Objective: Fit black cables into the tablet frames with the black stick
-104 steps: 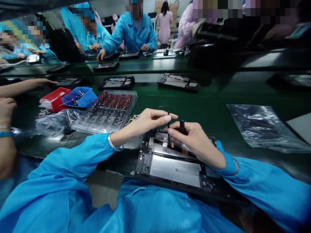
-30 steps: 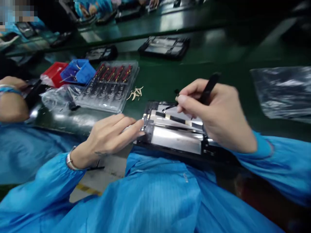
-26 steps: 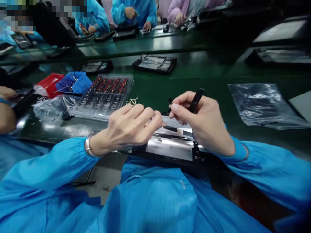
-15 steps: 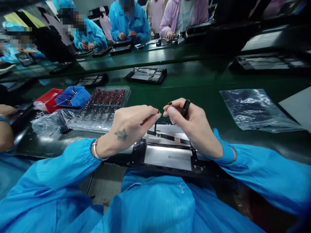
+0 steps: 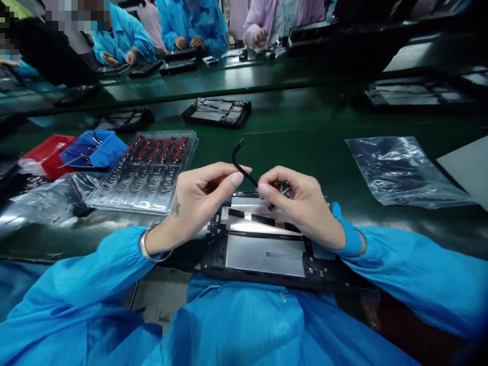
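A thin black cable (image 5: 239,161) with a bent upper end stands up between my hands. My left hand (image 5: 206,198) pinches it between thumb and fingers near its middle. The cable's lower end is in the pinch of my right hand (image 5: 295,203), where a small dark part with a light bit also shows among the fingers. Below both hands lies an opened black device (image 5: 221,262) at the table's front edge, with silver panels and a black strip across it.
A clear tray (image 5: 147,190) of small red and dark parts is at left, beside a blue bin (image 5: 93,150), a red bin (image 5: 51,152) and a plastic bag (image 5: 53,198). Another clear bag (image 5: 396,170) lies at right. Opened devices (image 5: 217,113) and people (image 5: 192,25) are beyond.
The black cable now shows stretched between my hands; before, it was mostly hidden in my right hand. My left hand has turned, its thumb now towards me. The view has shifted slightly.
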`<state>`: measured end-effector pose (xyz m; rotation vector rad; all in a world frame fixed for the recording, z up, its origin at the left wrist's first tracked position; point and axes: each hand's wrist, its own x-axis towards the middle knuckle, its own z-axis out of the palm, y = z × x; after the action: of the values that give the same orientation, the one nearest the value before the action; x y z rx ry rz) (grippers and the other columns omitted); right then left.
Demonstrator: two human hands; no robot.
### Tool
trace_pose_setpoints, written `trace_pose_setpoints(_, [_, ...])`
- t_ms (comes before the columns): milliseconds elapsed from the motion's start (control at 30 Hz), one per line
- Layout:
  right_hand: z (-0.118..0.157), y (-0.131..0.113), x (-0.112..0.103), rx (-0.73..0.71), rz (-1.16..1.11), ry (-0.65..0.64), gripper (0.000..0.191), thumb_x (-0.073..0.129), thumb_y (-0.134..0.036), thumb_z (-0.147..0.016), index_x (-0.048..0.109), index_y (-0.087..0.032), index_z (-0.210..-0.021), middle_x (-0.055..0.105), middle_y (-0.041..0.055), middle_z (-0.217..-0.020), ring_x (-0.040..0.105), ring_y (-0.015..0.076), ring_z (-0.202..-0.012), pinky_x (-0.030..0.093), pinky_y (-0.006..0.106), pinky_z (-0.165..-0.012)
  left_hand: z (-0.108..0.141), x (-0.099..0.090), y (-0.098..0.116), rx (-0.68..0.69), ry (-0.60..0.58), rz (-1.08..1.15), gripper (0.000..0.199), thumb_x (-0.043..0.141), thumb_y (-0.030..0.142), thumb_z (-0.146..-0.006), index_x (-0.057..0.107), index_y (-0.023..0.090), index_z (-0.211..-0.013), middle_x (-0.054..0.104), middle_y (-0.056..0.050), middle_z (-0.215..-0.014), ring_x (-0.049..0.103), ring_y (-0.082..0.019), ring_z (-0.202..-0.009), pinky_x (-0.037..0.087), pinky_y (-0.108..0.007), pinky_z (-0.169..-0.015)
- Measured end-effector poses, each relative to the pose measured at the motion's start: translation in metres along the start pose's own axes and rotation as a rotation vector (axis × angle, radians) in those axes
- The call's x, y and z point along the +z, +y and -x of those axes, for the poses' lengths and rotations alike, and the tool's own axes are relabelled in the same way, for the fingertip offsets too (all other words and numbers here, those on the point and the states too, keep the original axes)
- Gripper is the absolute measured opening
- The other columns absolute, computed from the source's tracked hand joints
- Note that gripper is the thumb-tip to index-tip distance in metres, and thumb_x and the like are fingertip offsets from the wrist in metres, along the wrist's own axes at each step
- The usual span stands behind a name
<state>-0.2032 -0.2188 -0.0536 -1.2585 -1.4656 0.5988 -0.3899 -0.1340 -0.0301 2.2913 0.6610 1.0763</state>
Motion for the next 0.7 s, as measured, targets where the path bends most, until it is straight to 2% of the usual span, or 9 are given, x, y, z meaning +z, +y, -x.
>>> trace_pose_setpoints(67, [0.001,-0.002,-0.006,-0.035,0.098,-0.016,0.014,0.062,-0.029,-0.094,0.063,-0.02,-0.083,0.063,0.0,-0.08,0.055,0.0127,-0.072,0.04,0.028,-0.065,0.004,-0.005,-0.006,0.053,-0.098,-0.103,0.023,0.059,0.035,-0.099,0.076,0.021,-0.105,0.068,0.003,-0.066,0.049,-0.007,-0.049,0.035,-0.021,-0.048])
trace_pose_setpoints(167, [0.003,-0.005,-0.02,-0.014,0.307,-0.143,0.01,0.06,-0.023,-0.093,0.063,-0.021,-0.085,0.061,0.0007,-0.082,0.055,0.014,-0.075,0.038,0.029,-0.067,0.007,-0.013,-0.016,0.11,-0.267,-0.239,0.026,0.055,0.034,-0.101,0.076,0.019,-0.104,0.072,0.002,-0.073,0.056,-0.007,-0.052,0.037,-0.02,-0.051])
trace_pose_setpoints(267, [0.005,-0.004,-0.038,0.081,0.491,-0.331,0.009,0.058,-0.021,-0.092,0.066,-0.021,-0.087,0.06,0.0025,-0.083,0.055,0.0159,-0.076,0.036,0.029,-0.066,0.007,-0.017,-0.025,0.133,-0.333,-0.294,0.027,0.053,0.034,-0.102,0.075,0.019,-0.101,0.075,0.001,-0.078,0.065,-0.01,-0.06,0.038,-0.02,-0.053])
trace_pose_setpoints(367, [0.007,0.001,-0.055,0.175,0.586,-0.452,0.012,0.056,-0.024,-0.091,0.067,-0.021,-0.088,0.06,0.0041,-0.084,0.054,0.0169,-0.074,0.035,0.03,-0.064,0.004,-0.016,-0.031,0.154,-0.374,-0.295,0.028,0.05,0.035,-0.103,0.074,0.019,-0.098,0.075,0.0,-0.081,0.068,-0.013,-0.065,0.04,-0.021,-0.055])
trace_pose_setpoints(533, [0.006,0.007,-0.077,0.256,0.575,-0.496,0.019,0.055,-0.032,-0.092,0.069,-0.022,-0.087,0.06,0.0035,-0.079,0.054,0.016,-0.068,0.034,0.03,-0.062,-0.002,-0.005,-0.041,0.225,-0.483,-0.295,0.027,0.047,0.033,-0.104,0.071,0.019,-0.103,0.075,-0.002,-0.09,0.07,-0.016,-0.074,0.044,-0.024,-0.061])
trace_pose_setpoints(700, [-0.001,0.015,-0.085,0.268,0.548,-0.519,0.022,0.056,-0.035,-0.092,0.069,-0.021,-0.08,0.064,0.002,-0.073,0.052,0.0145,-0.062,0.032,0.029,-0.059,-0.012,0.012,-0.048,0.368,-0.556,-0.245,0.026,0.045,0.029,-0.104,0.067,0.018,-0.109,0.071,-0.006,-0.098,0.065,-0.019,-0.088,0.049,-0.029,-0.073])
